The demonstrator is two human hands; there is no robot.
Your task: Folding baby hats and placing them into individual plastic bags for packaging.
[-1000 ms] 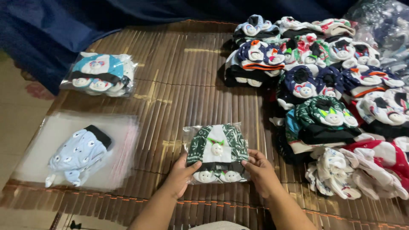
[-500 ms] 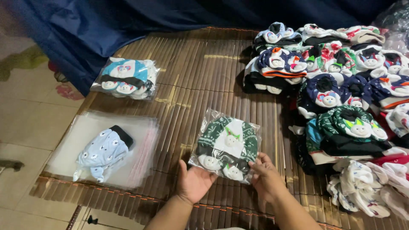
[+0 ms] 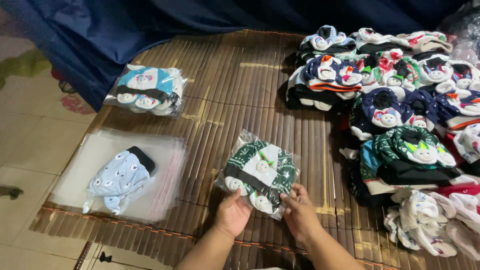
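clear plastic bag of green-and-white baby caps (image 3: 258, 172), lower centre: both hands (image 3: 265, 215) gripping its near edge; another bagged bundle (image 3: 146, 90) upper left, loose caps (image 3: 400, 120) right unbagged.

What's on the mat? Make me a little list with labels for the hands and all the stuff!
Left hand: left hand holds the near edge of the green packet
Right hand: right hand holds the same packet's near corner
Packet: clear bag of green, white and black baby clothes
Far left: blue packet
Near left: pale blue cloth on a stack of clear bags
Right: pile of baby clothes
Surface: bamboo mat
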